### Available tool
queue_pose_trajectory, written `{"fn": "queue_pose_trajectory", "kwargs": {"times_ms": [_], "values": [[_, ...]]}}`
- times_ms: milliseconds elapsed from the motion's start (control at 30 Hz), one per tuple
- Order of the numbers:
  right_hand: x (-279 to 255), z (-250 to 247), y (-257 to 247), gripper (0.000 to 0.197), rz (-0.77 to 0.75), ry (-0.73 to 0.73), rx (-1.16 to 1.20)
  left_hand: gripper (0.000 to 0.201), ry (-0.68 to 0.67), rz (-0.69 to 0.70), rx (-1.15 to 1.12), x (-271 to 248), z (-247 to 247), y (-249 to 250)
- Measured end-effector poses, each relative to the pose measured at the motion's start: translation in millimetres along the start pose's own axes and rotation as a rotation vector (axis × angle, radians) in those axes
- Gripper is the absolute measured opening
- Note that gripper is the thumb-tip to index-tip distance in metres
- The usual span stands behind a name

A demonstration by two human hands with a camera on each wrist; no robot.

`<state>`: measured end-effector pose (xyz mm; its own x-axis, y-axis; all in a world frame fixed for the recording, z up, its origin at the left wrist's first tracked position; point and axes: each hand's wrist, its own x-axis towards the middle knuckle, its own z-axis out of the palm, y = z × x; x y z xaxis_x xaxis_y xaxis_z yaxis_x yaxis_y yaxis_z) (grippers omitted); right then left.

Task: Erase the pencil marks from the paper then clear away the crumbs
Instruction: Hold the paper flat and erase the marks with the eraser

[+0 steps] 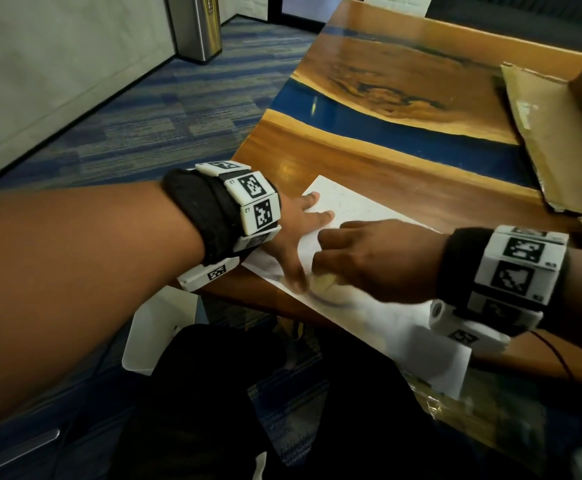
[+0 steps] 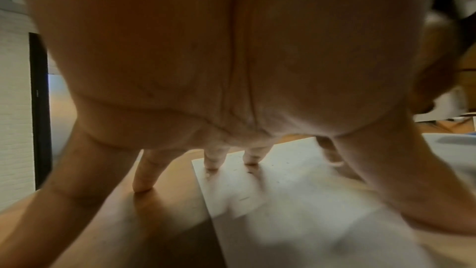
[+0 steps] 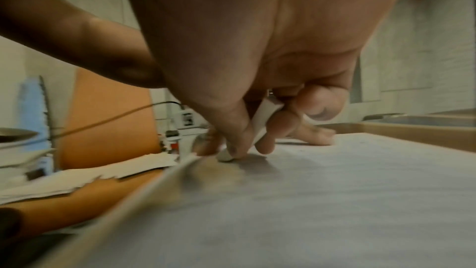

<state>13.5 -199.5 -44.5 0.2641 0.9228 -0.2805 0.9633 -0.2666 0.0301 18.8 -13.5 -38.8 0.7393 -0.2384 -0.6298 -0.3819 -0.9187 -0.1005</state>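
A white sheet of paper (image 1: 355,207) lies at the near left corner of the wooden table (image 1: 369,168). My left hand (image 1: 296,230) is spread flat, and its fingers (image 2: 211,162) press the sheet's far left corner down while the little finger rests on the wood. My right hand (image 1: 365,261) pinches a white eraser (image 3: 264,118) between thumb and fingers, its tip down on the paper (image 3: 335,191) near the left thumb. A dark curved pencil mark (image 1: 320,300) shows just in front of the eraser (image 1: 324,280). Small dark crumbs speckle the paper (image 2: 283,191).
An open cardboard box (image 1: 542,133) lies on the table's right side. A blue resin stripe (image 1: 386,129) crosses the wood. The sheet overhangs the table's near edge. On the carpet stand a metal bin (image 1: 199,26) and a white object (image 1: 157,327) under the table corner.
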Motion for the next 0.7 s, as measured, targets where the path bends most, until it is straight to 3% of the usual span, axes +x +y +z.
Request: {"fn": "queue_pose_trajectory", "kwargs": {"times_ms": [167,333,500,567,633,700], "values": [[1,-5,48,0.026,0.434,-0.039,-0.06,0.125,-0.004,-0.018,-0.007,-8,-3,3],[1,-5,51,0.028,0.522,-0.06,0.002,0.119,0.009,-0.021,-0.02,-10,-3,-2],[1,-9,49,0.026,0.629,0.067,0.293,0.112,0.004,-0.037,-0.03,-12,0,-2],[2,-9,42,0.022,0.65,0.087,0.293,0.117,0.006,-0.054,-0.074,-9,5,-1],[3,-12,26,0.018,0.635,0.032,0.352,0.126,0.029,-0.049,-0.091,-5,13,0],[4,-10,5,0.018,0.527,-0.033,0.465,0.131,0.046,-0.039,-0.102,-2,17,-1]]}}
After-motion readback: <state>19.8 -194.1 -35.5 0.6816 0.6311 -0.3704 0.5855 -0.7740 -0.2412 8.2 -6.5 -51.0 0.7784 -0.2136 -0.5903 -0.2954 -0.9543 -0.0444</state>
